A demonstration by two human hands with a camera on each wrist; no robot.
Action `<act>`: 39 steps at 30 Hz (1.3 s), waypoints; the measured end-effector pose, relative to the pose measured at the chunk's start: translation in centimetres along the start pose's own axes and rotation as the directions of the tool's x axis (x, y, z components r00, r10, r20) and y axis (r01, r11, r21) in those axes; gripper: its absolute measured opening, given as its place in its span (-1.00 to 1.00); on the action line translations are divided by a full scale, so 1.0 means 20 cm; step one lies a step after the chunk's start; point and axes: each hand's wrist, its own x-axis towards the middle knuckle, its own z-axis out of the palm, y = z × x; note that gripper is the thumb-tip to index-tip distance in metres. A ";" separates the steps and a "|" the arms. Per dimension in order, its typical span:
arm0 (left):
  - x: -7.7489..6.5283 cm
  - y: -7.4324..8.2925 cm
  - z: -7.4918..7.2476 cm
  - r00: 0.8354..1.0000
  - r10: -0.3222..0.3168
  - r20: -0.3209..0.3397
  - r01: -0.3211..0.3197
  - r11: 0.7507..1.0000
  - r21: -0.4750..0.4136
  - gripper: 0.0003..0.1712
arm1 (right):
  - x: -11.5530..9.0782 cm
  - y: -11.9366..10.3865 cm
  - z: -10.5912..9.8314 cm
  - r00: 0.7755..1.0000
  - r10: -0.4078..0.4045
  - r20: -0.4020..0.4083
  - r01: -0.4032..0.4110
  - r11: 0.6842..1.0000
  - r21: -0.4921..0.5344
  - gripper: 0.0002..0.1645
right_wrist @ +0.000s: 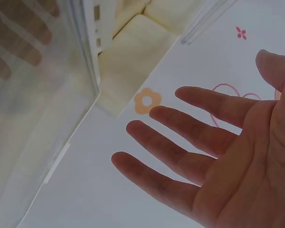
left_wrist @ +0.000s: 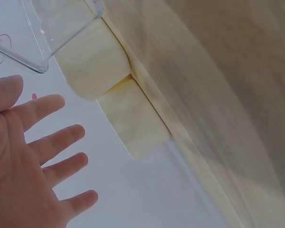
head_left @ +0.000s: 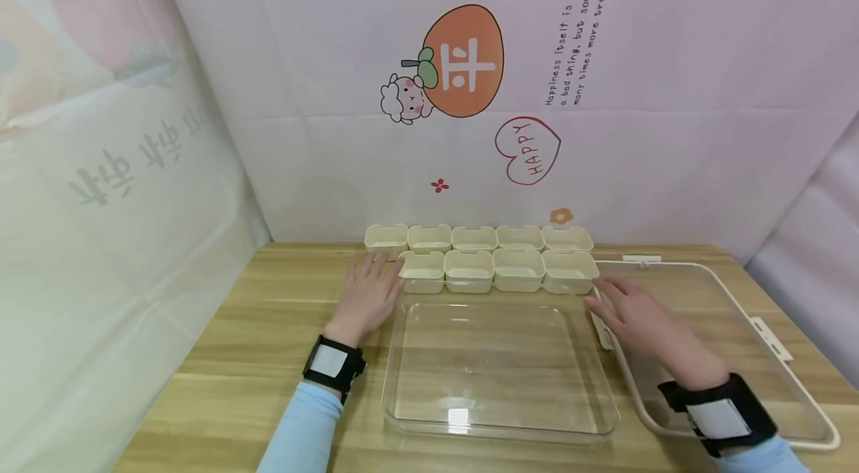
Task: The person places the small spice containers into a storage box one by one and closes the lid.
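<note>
Two rows of small cream bins stand side by side on the wooden table near the back wall. In front of them sits a clear rectangular box. My left hand is beside the left end of the front row, and its fingers are spread and extended in the left wrist view. At the row's right end is my right hand, above the left edge of a clear lid with a cream rim. The right wrist view shows its fingers straight and holding nothing. Whether either hand touches a bin, I cannot tell.
The lid lies flat right of the box, with cream clips along its rim. A printed white cloth hangs behind the table, and more cloth covers the left side.
</note>
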 end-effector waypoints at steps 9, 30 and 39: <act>0.05 0.00 -0.01 0.999 0.042 0.008 -0.043 0.999 0.032 -0.45 | -0.03 -0.06 0.05 1.000 -0.019 0.020 0.019 0.999 -0.026 -0.30; 0.13 -0.02 0.02 0.944 0.304 -0.130 -0.296 0.952 0.074 -0.73 | -0.08 -0.15 0.10 0.992 -0.106 -0.066 0.104 0.994 -0.042 -0.59; 0.15 -0.02 0.04 0.926 0.333 -0.176 -0.330 0.943 0.045 -0.76 | -0.08 -0.16 0.10 0.998 -0.042 -0.050 0.042 0.999 0.005 -0.61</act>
